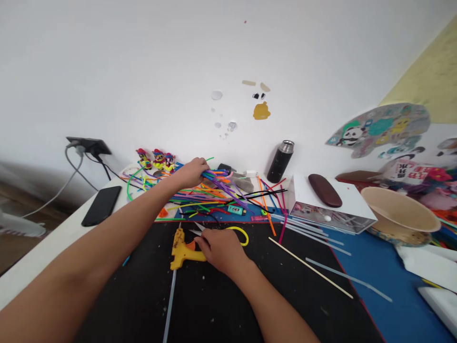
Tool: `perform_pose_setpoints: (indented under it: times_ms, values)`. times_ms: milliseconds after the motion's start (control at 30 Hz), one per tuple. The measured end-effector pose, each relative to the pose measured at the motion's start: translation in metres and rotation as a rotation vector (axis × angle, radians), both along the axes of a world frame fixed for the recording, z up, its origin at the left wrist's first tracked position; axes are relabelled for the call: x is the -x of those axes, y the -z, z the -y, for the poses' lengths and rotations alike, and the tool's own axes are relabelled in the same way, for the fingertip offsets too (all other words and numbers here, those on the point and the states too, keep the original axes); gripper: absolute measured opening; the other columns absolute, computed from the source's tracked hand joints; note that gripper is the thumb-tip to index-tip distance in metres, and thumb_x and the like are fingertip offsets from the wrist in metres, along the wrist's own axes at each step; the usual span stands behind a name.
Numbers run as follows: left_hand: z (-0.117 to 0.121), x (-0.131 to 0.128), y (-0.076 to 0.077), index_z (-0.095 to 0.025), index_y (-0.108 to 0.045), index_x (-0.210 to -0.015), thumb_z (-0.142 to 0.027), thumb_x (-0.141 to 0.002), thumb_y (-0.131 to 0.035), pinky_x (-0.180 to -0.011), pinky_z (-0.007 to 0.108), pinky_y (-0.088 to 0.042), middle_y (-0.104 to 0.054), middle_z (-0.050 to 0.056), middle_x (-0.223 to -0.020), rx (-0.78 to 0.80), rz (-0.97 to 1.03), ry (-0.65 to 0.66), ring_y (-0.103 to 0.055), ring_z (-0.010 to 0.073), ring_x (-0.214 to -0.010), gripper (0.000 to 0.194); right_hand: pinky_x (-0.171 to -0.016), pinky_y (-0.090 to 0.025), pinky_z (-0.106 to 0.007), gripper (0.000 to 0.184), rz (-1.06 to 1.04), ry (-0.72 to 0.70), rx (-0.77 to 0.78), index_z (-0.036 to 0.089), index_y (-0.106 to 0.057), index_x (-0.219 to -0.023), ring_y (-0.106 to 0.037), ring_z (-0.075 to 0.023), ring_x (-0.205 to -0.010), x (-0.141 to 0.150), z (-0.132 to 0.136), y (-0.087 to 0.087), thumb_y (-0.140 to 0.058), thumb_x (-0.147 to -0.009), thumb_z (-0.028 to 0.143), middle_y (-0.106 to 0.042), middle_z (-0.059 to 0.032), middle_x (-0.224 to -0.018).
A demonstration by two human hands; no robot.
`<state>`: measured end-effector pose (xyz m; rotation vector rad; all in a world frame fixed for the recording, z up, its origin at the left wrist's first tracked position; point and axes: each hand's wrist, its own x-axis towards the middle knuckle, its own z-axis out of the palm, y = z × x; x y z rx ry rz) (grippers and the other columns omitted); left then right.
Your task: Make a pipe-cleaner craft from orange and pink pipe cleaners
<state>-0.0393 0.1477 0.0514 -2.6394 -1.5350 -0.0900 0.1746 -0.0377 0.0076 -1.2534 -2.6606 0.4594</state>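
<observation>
My left hand (193,172) reaches to the back of the desk, its fingers closed on a bundle of coloured pipe cleaners (221,178). Many more pipe cleaners lie loose beneath and around it. On the black mat, my right hand (224,250) is closed over a pair of scissors (243,234) with yellow handles; the blades poke out past the fingers and part of the grip is hidden. A yellow glue gun (180,247) lies just left of that hand, its handle end meeting the fingers, with a clear glue stick (169,305) trailing from its back.
Left lies a black phone (102,206). Small figurines (157,159) stand at the back. A black thermos (281,162) leans near the wall, beside a white box (332,202) with a brown case (324,190). Right are glue sticks (321,233), a wooden stick (310,267) and a bowl (400,209).
</observation>
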Motion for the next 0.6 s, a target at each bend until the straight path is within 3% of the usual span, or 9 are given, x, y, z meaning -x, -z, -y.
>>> perform_pose_setpoints:
  times_ms: [167, 300, 600]
  values:
    - [0.002, -0.003, 0.002, -0.018, -0.063, -0.136, -0.014, -0.089, -0.055, -0.102, 0.037, -0.051, -0.07, 0.014, -0.125, 0.015, 0.029, -0.017, -0.064, 0.0293, -0.121, 0.047, -0.067, -0.047, -0.029, 0.033, -0.003, -0.003, -0.002, 0.019, -0.077, -0.107, -0.079, -0.0241, -0.09, 0.001, -0.001, 0.001, -0.052, -0.111, 0.04, -0.083, -0.0078, -0.1]
    - [0.003, -0.004, 0.003, -0.016, -0.061, -0.135, -0.015, -0.09, -0.054, -0.09, 0.038, -0.054, -0.073, 0.015, -0.116, 0.023, 0.028, -0.055, -0.07, 0.0305, -0.107, 0.045, -0.068, -0.048, -0.029, 0.033, -0.003, -0.003, -0.006, 0.019, -0.076, -0.108, -0.079, -0.0245, -0.089, 0.001, 0.0, 0.001, -0.052, -0.111, 0.04, -0.083, -0.0079, -0.101]
    - [-0.009, -0.003, -0.003, -0.017, -0.071, -0.124, -0.015, -0.088, -0.054, -0.11, 0.038, -0.048, -0.072, 0.013, -0.124, -0.009, 0.011, 0.01, -0.061, 0.0297, -0.126, 0.04, -0.069, -0.048, -0.028, 0.029, -0.012, -0.009, -0.013, 0.019, -0.076, -0.105, -0.079, -0.0237, -0.089, 0.001, 0.0, 0.002, -0.055, -0.11, 0.038, -0.084, -0.008, -0.1]
